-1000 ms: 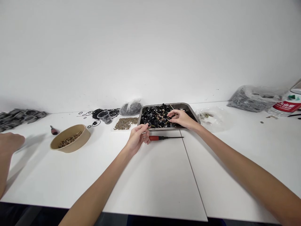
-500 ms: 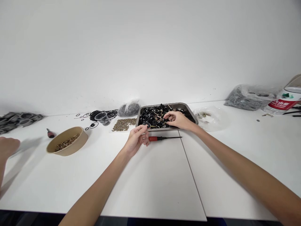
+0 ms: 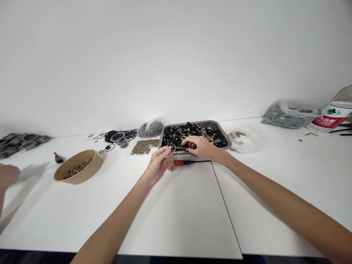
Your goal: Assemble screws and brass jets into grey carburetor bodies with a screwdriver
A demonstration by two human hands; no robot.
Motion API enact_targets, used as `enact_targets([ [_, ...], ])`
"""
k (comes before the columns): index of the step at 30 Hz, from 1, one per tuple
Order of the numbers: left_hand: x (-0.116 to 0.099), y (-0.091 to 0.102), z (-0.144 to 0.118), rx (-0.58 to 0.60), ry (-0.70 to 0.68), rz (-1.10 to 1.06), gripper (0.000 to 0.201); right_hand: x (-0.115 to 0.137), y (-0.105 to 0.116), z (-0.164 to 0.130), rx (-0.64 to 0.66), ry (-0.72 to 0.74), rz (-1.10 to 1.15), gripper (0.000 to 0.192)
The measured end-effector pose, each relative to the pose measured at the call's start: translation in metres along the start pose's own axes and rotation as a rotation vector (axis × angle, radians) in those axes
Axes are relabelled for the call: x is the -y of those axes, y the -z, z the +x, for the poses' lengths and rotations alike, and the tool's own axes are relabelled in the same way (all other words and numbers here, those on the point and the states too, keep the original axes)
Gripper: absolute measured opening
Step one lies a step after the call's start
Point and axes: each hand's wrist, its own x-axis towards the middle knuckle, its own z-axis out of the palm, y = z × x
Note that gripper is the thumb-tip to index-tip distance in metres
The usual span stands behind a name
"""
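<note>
Left hand [image 3: 161,163] rests at the near rim of the metal tray [image 3: 223,135], fingers pinched on a small black part [image 3: 172,147]. Right hand [image 3: 200,147] reaches into the tray's near-left corner, fingertips closed among the loose black parts [image 3: 178,134]; what it grips cannot be told. Risk: the tiny part slips and rolls, since the pinch is shallow. A red-handled screwdriver [image 3: 189,161] lies just beside both hands and could be nudged. The white surface [image 3: 178,212] toward the person gives open room; its edge is far off.

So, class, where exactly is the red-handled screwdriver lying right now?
The red-handled screwdriver lies flat on the white table, just in front of the metal tray, its handle beside the left hand and under the right hand.
</note>
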Motion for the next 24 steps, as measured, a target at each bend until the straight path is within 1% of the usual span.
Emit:
enact_targets([
  [5,0.000,-0.001,0.001,0.003,0.002,-0.008,0.034,0.009,-0.002,0.000,-0.015,0.086,-0.021,0.027],
  [10,0.002,-0.002,0.001,0.005,-0.001,-0.008,0.034,0.021,-0.002,0.000,0.013,0.117,-0.039,0.028],
  [18,0.001,-0.002,0.000,0.015,0.012,0.007,0.031,0.032,-0.004,0.000,0.006,0.129,-0.092,0.031],
  [24,0.002,-0.002,0.000,0.036,0.028,0.040,0.034,0.037,-0.004,-0.001,-0.025,0.123,-0.051,0.045],
])
